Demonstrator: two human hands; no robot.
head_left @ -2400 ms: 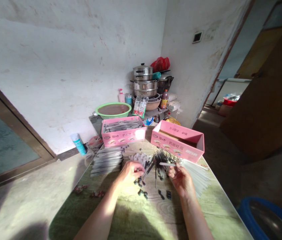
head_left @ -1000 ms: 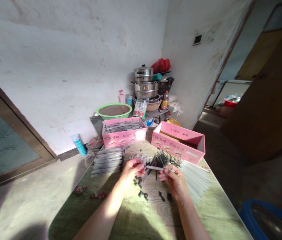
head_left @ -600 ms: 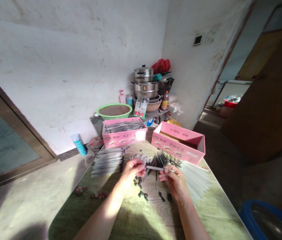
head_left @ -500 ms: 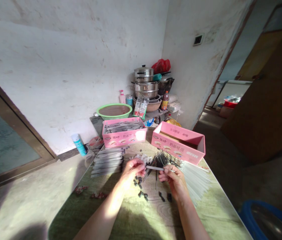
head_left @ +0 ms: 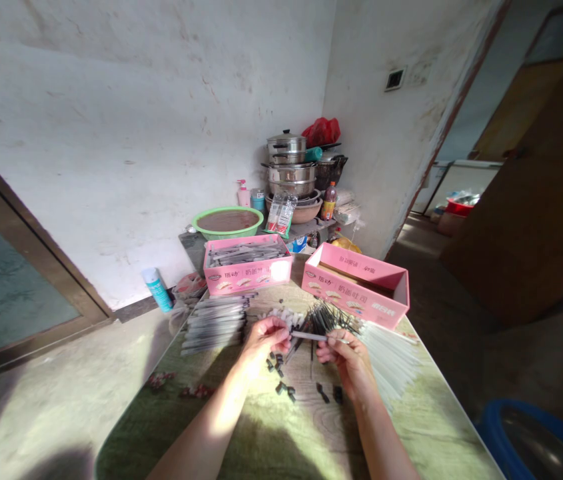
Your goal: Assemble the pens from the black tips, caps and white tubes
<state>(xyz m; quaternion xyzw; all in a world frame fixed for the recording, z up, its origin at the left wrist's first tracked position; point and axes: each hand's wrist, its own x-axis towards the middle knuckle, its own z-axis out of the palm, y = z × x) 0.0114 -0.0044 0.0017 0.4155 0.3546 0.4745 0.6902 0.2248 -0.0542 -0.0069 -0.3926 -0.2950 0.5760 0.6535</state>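
A thin whitish plastic tube (head_left: 310, 336) spans the gap between my hands above the table. My left hand (head_left: 267, 338) pinches its dark left end, where a small black piece seems to sit between the fingers. Closed round the right end is my right hand (head_left: 347, 357). Behind the tube lie a heap of thin black sticks (head_left: 328, 317) and a pile of small white pieces (head_left: 286, 316). Small black caps (head_left: 276, 365) are scattered below my left hand. Clear tubes (head_left: 391, 360) fan out at the right, and a stack of finished-looking tubes (head_left: 215, 325) lies at the left.
A pink box (head_left: 248, 275) full of grey tubes stands at the back left of the table (head_left: 306, 447). Another pink box (head_left: 356, 293) stands at the back right. Behind are a green basin (head_left: 228, 233) and stacked steel pots (head_left: 291, 179). A blue tub (head_left: 501, 433) is at lower right.
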